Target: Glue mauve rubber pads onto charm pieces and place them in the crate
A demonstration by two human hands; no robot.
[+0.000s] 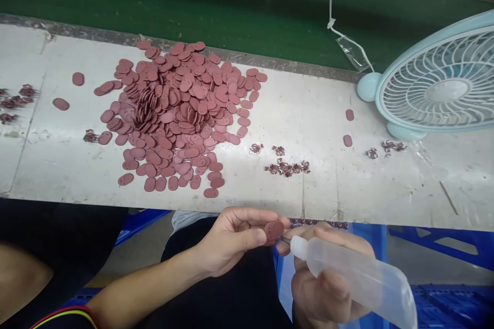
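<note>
A pale table (293, 103) is backed by a green surface (231, 15). Near six o'clock in the view, a reddish oval piece (274, 232) is pinched by the left hand (227, 241); a squeeze bottle (370, 280) is gripped by the right hand (314, 290), its nozzle aimed at the piece (contact cannot be told). From there, heaped ovals (181, 113) are spread toward ten o'clock, small clumps (285, 168) are scattered at twelve, and a fan (447, 90) is set at two.
</note>
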